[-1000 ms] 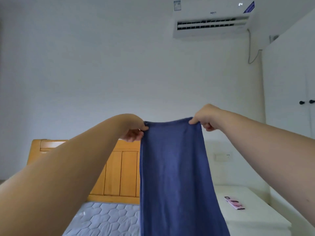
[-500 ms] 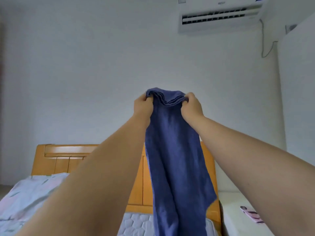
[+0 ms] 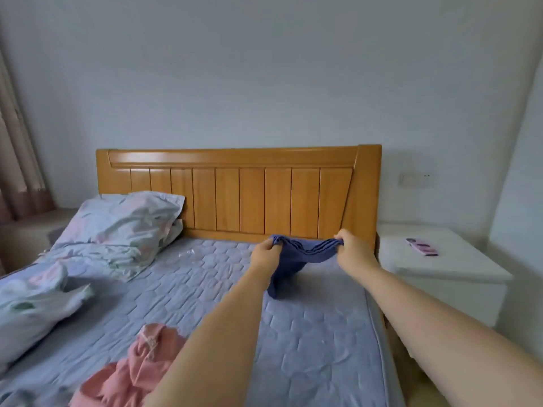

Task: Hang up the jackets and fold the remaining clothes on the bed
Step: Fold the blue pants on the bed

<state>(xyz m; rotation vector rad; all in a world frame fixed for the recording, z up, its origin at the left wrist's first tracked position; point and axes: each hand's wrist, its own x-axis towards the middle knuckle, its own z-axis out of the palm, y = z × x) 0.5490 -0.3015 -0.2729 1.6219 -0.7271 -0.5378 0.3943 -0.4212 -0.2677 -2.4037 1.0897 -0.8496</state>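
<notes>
Both arms are out over the far right corner of the bed [image 3: 323, 333], and the blue garment [image 3: 307, 250] is strung between the two hands, just in front of the wooden headboard [image 3: 235, 195]. The left hand [image 3: 266, 254] has its fingers curled round one bunched end and the right hand [image 3: 351, 249] clamps the other. The top edge shows as a stack of ridges, several layers held together. I'd say that's why the grip is firm at both ends: let one go and the layers slide apart. The middle sags, and a tail of cloth drops below the left hand towards the quilted surface. From where I stand I can't quite tell whether it touches the bed or hangs just clear. Held this low over a bare stretch, it looks like a part-folded piece about to be laid down, over by the white nightstand [image 3: 446, 268] with the phone [image 3: 422, 247] on it and away from the rest. There's more to do, too: a pink garment [image 3: 141, 368] lies crumpled at the near edge, left of the left forearm, and the floral pillow [image 3: 123, 218] and bedding [image 3: 32, 304] are heaped on the left side.
</notes>
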